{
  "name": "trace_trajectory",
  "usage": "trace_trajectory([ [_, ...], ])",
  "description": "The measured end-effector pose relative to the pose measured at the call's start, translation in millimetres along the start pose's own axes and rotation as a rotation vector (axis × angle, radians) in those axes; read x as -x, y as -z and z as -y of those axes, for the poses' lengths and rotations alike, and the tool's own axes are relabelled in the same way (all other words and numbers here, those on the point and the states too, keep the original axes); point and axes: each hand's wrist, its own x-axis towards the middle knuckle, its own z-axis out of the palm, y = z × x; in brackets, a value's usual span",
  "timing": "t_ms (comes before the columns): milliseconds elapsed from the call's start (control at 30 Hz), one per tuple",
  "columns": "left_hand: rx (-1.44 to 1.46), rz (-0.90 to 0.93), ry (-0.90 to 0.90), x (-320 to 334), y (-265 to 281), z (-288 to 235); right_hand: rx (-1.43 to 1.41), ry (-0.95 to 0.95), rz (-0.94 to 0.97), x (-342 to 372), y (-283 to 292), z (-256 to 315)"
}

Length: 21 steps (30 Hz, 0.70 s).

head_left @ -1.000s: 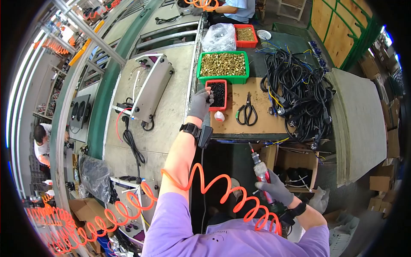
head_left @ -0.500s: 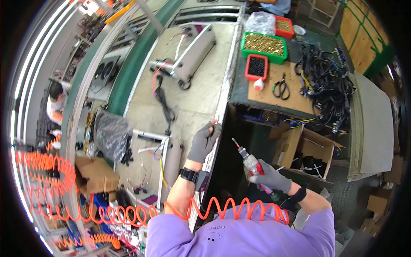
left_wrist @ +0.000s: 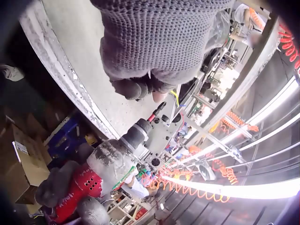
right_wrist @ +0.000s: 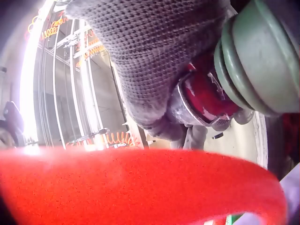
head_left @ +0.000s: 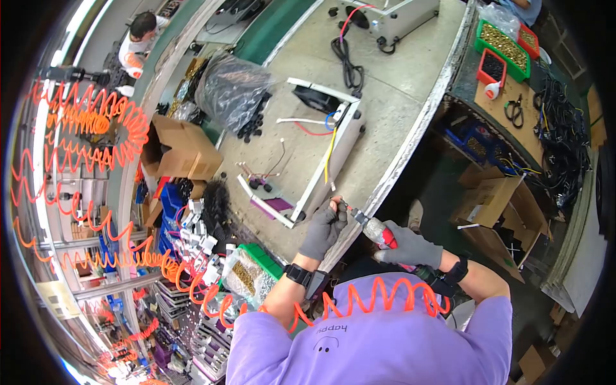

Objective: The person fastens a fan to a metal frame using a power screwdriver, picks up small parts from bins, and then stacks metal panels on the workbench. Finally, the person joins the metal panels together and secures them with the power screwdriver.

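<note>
My gloved left hand is over the bench edge, fingers curled, pinching a small dark piece; most of its contents are hidden in the palm. A bare fingertip shows in the left wrist view, right beside the red bit of a power screwdriver. Gloved too, my right hand grips the screwdriver's red body, its bit pointing at the left fingertips. Beyond them on the bench lies a grey metal housing with a white frame, a yellow wire and a black fan.
An orange coiled hose crosses before my chest. Bench right: a red bin of small black pieces, a green bin of brass parts, scissors and black cables. Below stands a cardboard box. A second housing lies farther back.
My left hand has come from the red bin back over the bench edge near the nearer housing. The right hand has brought the screwdriver up to it. The head view has turned left.
</note>
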Motion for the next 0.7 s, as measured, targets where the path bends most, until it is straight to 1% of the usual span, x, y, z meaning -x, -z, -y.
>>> trace_trajectory([
  [33, 0.004, -0.009, -0.004, 3.3, 13.9, -1.1, 0.001, 0.000, 0.011, -3.3, -6.7, 1.9],
  [100, 0.037, 0.249, -0.035, 5.3, 44.5, -1.0, 0.018, -0.019, 0.060, -9.5, -17.1, 5.8],
  [167, 0.007, 0.220, -0.056, 16.4, 47.2, -7.0, 0.025, -0.015, 0.089, -15.3, -27.4, 6.5],
  [233, 0.004, 0.033, -0.067, 26.0, 47.7, -12.4, 0.033, -0.011, 0.120, -20.3, -36.7, 6.5],
  [267, 0.008, 0.029, -0.070, 27.8, 53.9, -13.9, 0.045, -0.003, 0.123, -21.9, -41.3, 6.2],
  [333, 0.106, -0.100, -0.020, 29.3, 67.7, -15.0, 0.061, 0.004, 0.129, -24.7, -48.9, 8.5],
  [367, 0.111, -0.102, -0.021, 30.9, 72.3, -15.1, 0.056, -0.001, 0.144, -25.1, -51.7, 11.6],
  [433, 0.214, 0.000, -0.011, 33.7, 79.6, -14.9, 0.053, -0.006, 0.161, -27.8, -57.1, 12.8],
  [567, 0.250, 0.036, -0.002, 34.7, 88.0, -13.0, 0.050, -0.006, 0.188, -31.4, -62.3, 15.0],
  [667, 0.268, -0.006, -0.038, 34.2, 90.5, -12.1, 0.045, -0.012, 0.200, -30.5, -63.2, 19.9],
  [700, 0.278, 0.035, -0.020, 33.6, 93.3, -12.2, 0.042, -0.008, 0.201, -30.4, -63.8, 20.2],
])
